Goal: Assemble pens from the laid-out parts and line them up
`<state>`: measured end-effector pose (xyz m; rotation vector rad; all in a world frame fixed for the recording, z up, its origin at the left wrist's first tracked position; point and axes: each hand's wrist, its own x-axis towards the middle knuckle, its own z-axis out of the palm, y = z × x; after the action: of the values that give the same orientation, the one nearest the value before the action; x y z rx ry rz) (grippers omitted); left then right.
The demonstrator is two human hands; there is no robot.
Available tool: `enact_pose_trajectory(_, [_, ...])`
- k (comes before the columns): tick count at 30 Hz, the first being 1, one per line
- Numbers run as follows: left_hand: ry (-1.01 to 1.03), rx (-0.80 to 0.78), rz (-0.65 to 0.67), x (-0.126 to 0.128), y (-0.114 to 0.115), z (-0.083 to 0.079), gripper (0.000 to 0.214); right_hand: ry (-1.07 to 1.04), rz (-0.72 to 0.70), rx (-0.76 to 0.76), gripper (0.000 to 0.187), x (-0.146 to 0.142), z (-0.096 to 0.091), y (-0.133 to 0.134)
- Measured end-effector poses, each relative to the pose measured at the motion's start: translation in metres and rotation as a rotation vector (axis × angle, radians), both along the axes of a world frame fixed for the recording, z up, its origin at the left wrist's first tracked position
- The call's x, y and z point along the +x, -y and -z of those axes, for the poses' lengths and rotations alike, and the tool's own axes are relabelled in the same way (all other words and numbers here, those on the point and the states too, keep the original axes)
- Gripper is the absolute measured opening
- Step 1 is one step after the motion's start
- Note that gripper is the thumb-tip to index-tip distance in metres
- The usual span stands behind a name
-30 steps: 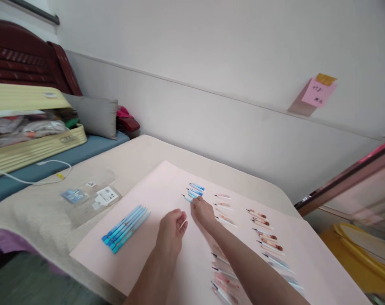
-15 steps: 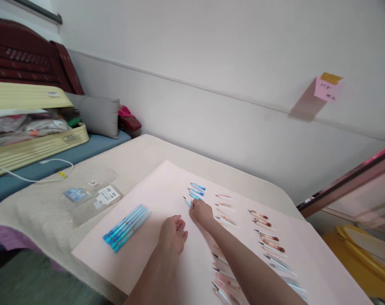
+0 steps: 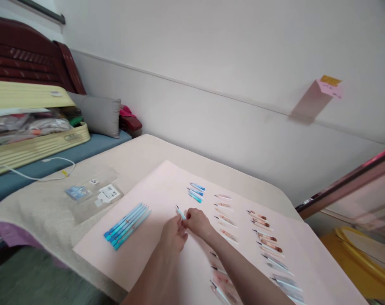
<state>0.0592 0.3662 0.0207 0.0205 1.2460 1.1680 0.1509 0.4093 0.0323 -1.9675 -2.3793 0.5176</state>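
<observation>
My right hand (image 3: 197, 223) pinches a small light-blue pen piece (image 3: 180, 212) with a dark tip and holds it just above the pink sheet (image 3: 154, 190). My left hand (image 3: 173, 235) is right beside it, fingers curled together and touching the right hand's fingers; what it holds, if anything, is hidden. Beyond the hands lies a small cluster of blue pen pieces (image 3: 196, 191). To the left a row of blue pens (image 3: 127, 225) lies side by side on the sheet.
Rows of pink and brown pen pieces (image 3: 264, 231) lie to the right on the sheet. A clear plastic packet (image 3: 95, 195) rests on the beige table at left. A yellow case (image 3: 30, 140), a grey cushion (image 3: 99, 115) and a white cable (image 3: 37, 173) lie beyond.
My right hand picked one blue piece from the cluster and drew it back toward me. My left hand moved up to meet it.
</observation>
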Motion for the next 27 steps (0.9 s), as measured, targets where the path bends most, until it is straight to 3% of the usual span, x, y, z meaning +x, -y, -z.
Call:
enact_pose_trajectory(7, [0.249,0.079,-0.100,-0.004,0.005,-0.012,0.009,-0.125,-0.050,0.072,0.006,0.004,-0.022,0.024])
enact_pose_trajectory(12, [0.317,0.166,-0.079,-0.003,0.007,-0.012,0.006,-0.525,-0.051,0.062,0.003,0.018,-0.021,0.035])
enact_pose_trajectory(18, [0.351,0.206,-0.035,0.004,0.007,-0.010,0.010,-0.886,0.084,-0.036,0.004,0.034,-0.010,0.047])
enact_pose_trajectory(23, [0.322,0.167,-0.062,0.002,0.007,-0.019,0.010,-0.955,0.230,-0.053,0.014,0.059,-0.012,0.069])
enact_pose_trajectory(27, [0.278,0.151,-0.086,-0.005,0.003,-0.020,0.011,-0.924,0.252,-0.108,0.019,0.074,-0.011,0.094])
